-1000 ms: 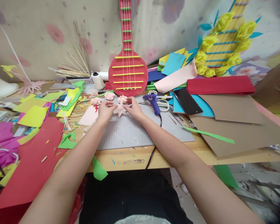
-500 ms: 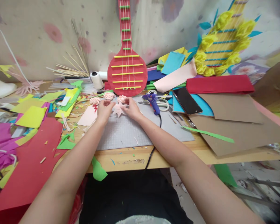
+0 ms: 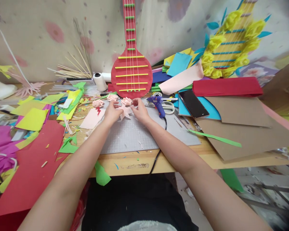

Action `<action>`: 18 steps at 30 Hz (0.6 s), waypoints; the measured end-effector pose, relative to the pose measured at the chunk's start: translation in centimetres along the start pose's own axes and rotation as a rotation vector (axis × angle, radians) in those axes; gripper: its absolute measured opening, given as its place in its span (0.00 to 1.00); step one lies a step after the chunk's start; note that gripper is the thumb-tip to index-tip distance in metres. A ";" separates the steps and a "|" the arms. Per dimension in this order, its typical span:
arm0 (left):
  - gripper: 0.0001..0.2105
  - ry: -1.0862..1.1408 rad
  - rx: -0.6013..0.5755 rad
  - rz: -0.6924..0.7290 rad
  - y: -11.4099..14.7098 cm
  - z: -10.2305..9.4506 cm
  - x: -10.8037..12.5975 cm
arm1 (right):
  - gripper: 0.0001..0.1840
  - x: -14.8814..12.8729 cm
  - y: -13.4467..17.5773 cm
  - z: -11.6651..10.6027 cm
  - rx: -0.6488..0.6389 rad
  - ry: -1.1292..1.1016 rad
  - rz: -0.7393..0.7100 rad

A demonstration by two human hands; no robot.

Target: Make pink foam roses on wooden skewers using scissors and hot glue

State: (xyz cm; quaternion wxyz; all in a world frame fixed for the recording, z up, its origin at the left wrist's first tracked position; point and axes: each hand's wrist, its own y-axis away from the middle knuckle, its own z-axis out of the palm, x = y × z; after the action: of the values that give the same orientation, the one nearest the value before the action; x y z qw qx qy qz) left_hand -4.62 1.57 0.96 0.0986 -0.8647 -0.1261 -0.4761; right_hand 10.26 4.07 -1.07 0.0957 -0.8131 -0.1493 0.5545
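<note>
A flat, star-shaped pale pink paper flower (image 3: 125, 113) is held just over the grey cutting mat (image 3: 125, 138). My left hand (image 3: 112, 113) pinches its left edge between thumb and fingers. On the other side my right hand (image 3: 141, 111) has its fingertips closed at the right petals; the exact contact is small and partly hidden. Right behind the cutout is a curled pink paper rose (image 3: 126, 101). Two more, a pink rose (image 3: 98, 103) and another pink rose (image 3: 112, 97), lie to the left, the latter just behind my left fingers.
A blue glue gun (image 3: 159, 106) with a black cord lies right of my hands, beside white-handled scissors (image 3: 168, 108). Behind stands a red paper lute (image 3: 131, 77). A phone (image 3: 193, 103) and brown cardboard (image 3: 245, 138) are at right; paper scraps (image 3: 33, 120) crowd the left.
Both hands and the pink paper flower have shifted slightly right. The curled rose behind it shows more fully now. The other things on the table stay put.
</note>
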 end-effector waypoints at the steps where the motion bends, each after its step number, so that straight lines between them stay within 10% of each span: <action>1: 0.22 -0.011 0.006 -0.005 0.0 0.0 0.1 | 0.11 -0.1 0.0 -0.3 0.012 -0.014 -0.003; 18: 0.20 0.001 0.137 -0.025 0.1 0.8 -0.1 | 0.06 -1.3 0.3 -6.9 -0.248 0.185 -0.001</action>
State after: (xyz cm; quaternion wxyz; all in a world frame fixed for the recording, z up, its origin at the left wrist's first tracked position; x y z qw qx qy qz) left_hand -4.01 1.73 0.42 0.1519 -0.8541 -0.1691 -0.4679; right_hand 16.25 3.40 2.49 0.0081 -0.8661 -0.2078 0.4545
